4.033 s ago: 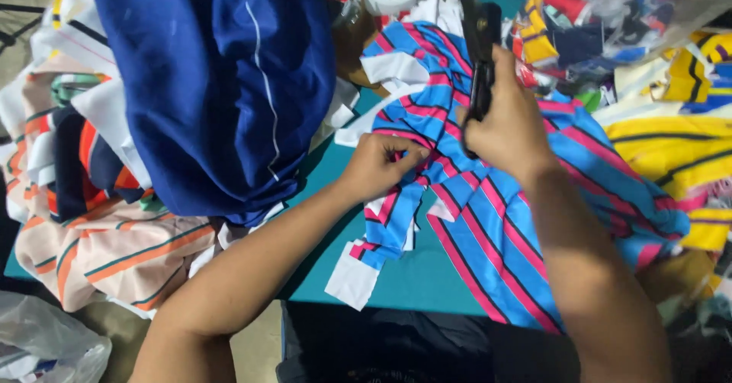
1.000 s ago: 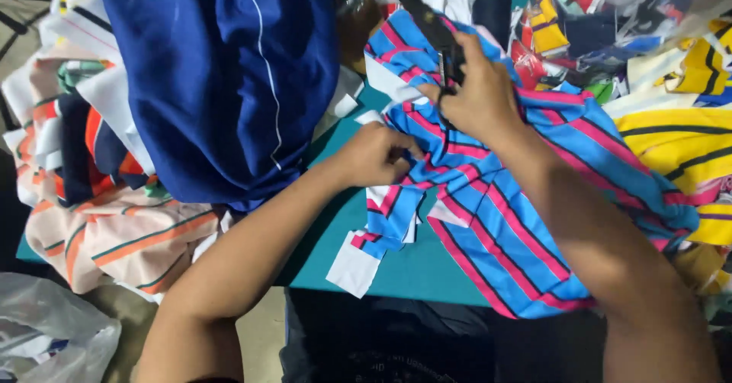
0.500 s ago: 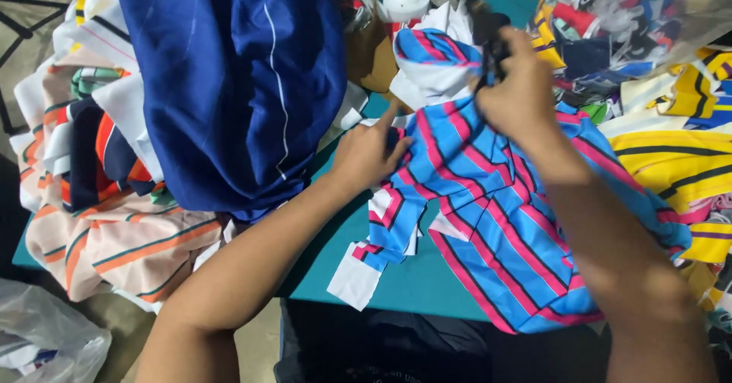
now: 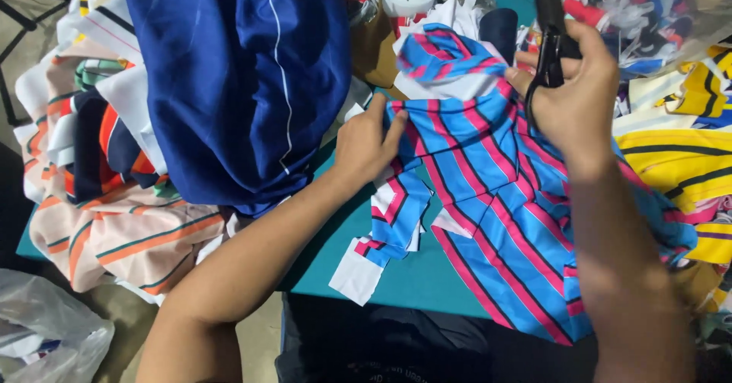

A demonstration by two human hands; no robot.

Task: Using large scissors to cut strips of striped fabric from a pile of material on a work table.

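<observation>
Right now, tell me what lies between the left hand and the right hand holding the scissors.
In the head view, only the blue-and-pink striped fabric spans from the left hand to the right hand gripping black scissors.

Light: bright, even, from overhead; colours read saturated.
Shadows: soft, darkest under the table edge (image 4: 427,295) (the floor below is nearly black).
Glare: a pale sheen on the clear plastic bag (image 4: 663,17) at the top right.
Focus: centre fairly sharp; right hand (image 4: 572,97) slightly smeared.
Edges: mild softness in the corners.
</observation>
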